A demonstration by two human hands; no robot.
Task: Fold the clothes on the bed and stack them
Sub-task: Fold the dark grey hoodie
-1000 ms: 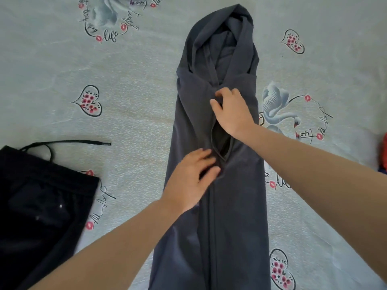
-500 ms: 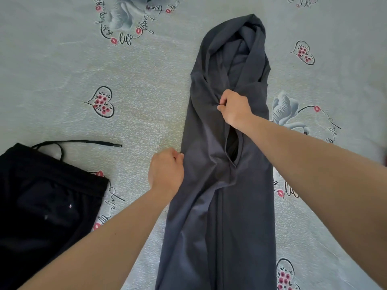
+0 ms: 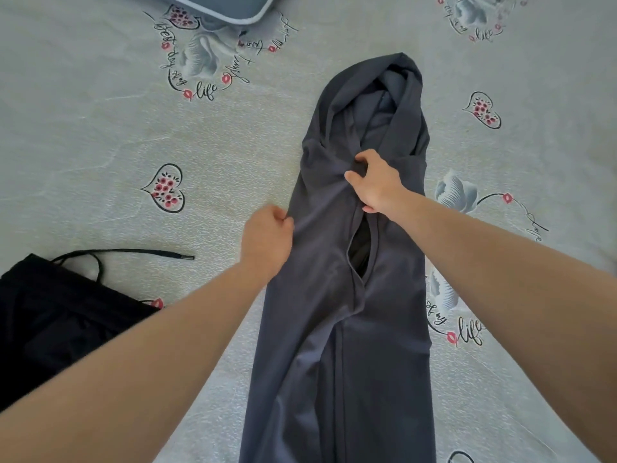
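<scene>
Grey garment: a long dark grey garment (image 3: pixel 337 329) lies lengthwise down the middle of the bed (image 3: pixel 100 145), its sides already turned in so it forms a narrow strip; the far end is bunched into a rounded shape.
Opening: a dark slit (image 3: pixel 360 252) gapes along the centre seam, just below the right hand.
Right hand: the right hand (image 3: pixel 379 183) sits on the upper middle of the grey garment, its grip clamped on a pinch of fabric between thumb and curled fingers.
Left hand: the left hand (image 3: pixel 267 240) is at the garment's left edge, fingers curled around that edge and gripping it.
Black garment: a black garment (image 3: pixel 56 329) lies at the left edge of the view, well apart from the grey one, with a drawstring (image 3: pixel 133 253) trailing onto the sheet; whether it is folded cannot be told.
Pillow: a corner of a blue pillow (image 3: pixel 217 6) shows at the top.
Done so far: the grey garment appears narrowed lengthwise only.
Left to do: likely the crosswise folds of the grey piece, then stacking; no stack is visible yet.
Count: two garments, two hands, one drawstring, one pillow, one bed.
</scene>
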